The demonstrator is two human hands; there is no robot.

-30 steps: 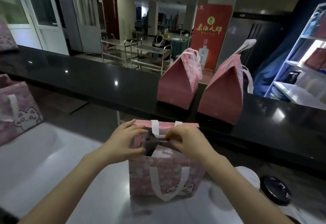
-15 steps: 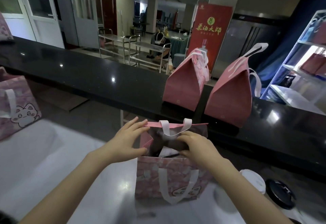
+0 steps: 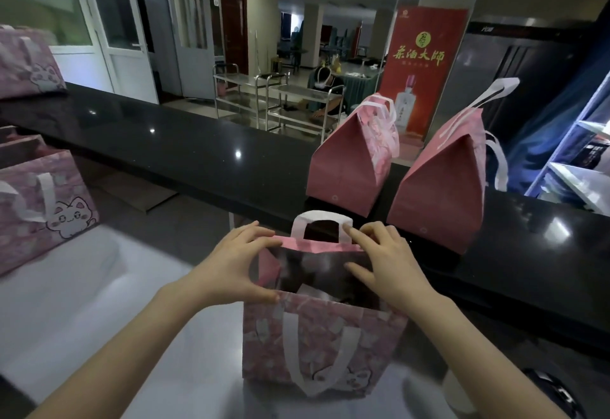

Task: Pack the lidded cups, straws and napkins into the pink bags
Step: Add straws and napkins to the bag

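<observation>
Pink bag (image 3: 325,346) is held upright on the bench (image 3: 99,303). Its mouth is gripped by the left hand (image 3: 231,266) and right hand (image 3: 384,268).

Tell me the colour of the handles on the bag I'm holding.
White handles on the pink bag, clearest in the head view.

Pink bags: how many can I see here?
5: open bag in front; two closed bags on the black counter; two left bags. Another may hide behind them.
</observation>
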